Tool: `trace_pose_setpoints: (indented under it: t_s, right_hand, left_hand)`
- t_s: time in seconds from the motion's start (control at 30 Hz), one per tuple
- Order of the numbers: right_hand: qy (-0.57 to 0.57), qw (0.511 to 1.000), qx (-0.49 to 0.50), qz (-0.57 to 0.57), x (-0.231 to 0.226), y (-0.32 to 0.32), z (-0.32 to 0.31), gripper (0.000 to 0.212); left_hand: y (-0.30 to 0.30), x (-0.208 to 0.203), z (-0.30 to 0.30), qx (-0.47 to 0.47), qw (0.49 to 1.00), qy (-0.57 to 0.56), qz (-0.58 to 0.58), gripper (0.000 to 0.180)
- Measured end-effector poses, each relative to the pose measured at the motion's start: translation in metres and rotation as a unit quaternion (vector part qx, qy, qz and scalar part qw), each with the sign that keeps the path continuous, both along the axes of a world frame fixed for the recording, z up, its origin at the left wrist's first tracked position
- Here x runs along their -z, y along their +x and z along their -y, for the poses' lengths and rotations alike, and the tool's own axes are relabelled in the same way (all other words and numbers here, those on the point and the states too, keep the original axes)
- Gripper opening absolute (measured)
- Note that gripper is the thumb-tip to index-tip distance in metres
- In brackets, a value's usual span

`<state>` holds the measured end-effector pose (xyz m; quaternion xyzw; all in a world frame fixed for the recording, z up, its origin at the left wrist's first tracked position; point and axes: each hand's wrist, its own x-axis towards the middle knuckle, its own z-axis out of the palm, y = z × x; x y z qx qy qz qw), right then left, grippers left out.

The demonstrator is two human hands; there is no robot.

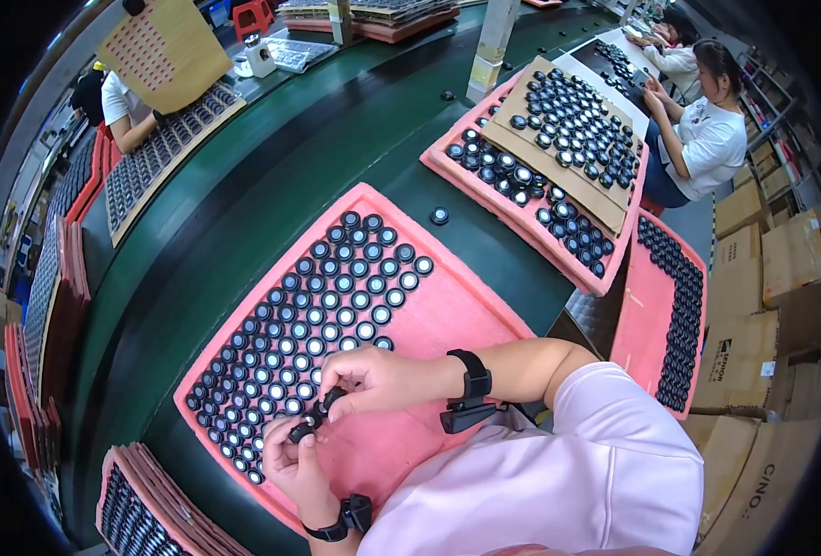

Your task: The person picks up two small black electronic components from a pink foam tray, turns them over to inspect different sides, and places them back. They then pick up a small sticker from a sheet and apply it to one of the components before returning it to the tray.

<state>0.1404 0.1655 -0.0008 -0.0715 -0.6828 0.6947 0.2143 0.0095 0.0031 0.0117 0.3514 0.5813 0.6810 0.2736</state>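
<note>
"Black, rounded and small: that is the lower part (301,433) in the left hand (290,461), and a similar upper part (333,398) is in the right hand (369,375)."

"Where are they, exactly?"

"Both are above the pink tray (466,320), over its near half, where the rows inside it end."

"And how do the hands stand?"

"The left thumb and fingertips pinch the lower part; the right thumb and fingers pinch the upper part. The two are close together, a tiny shiny bit (312,421) between them. Whether they touch, I cannot tell."

"What lies in the pink tray?"

"Slanting rows of black discs (303,300) with pale centres, filling its far and left portions; the rest of its floor shows bare pink."

"And around it?"

"Under the pink tray is a green surface (355,130), where a loose disc (439,216) lies just beyond the tray's far right edge. Past that, a cardboard sheet (498,134) covered in discs rests on another tray (443,162). Brown cartons (735,361) stand well to the pink tray's right."

"Who else is there?"

"Beyond the pink tray, to its right, sits a person in a white top (714,148); far to its left, another person's arm (132,134) shows below a tan sheet (165,56) with pink spots"
</note>
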Motion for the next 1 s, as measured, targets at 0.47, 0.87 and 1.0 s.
trace_pose_setpoints:
  t_s: [0.47, 0.87, 1.0]
  right_hand:
    - [0.162, 0.986, 0.021, -0.043, -0.012, 0.001, 0.0, 0.029]
    - [0.19, 0.981, 0.005, -0.044, -0.019, 0.0, 0.0, 0.031]
    - [0.156, 0.986, 0.014, -0.057, -0.012, 0.0, 0.004, 0.035]
  left_hand:
    - [-0.006, -0.007, -0.001, 0.023, 0.995, -0.006, -0.095, 0.027]
    - [-0.009, -0.003, 0.003, 0.055, 0.994, 0.04, -0.091, 0.03]
    - [-0.012, 0.0, 0.007, 0.052, 0.992, 0.035, -0.113, 0.035]
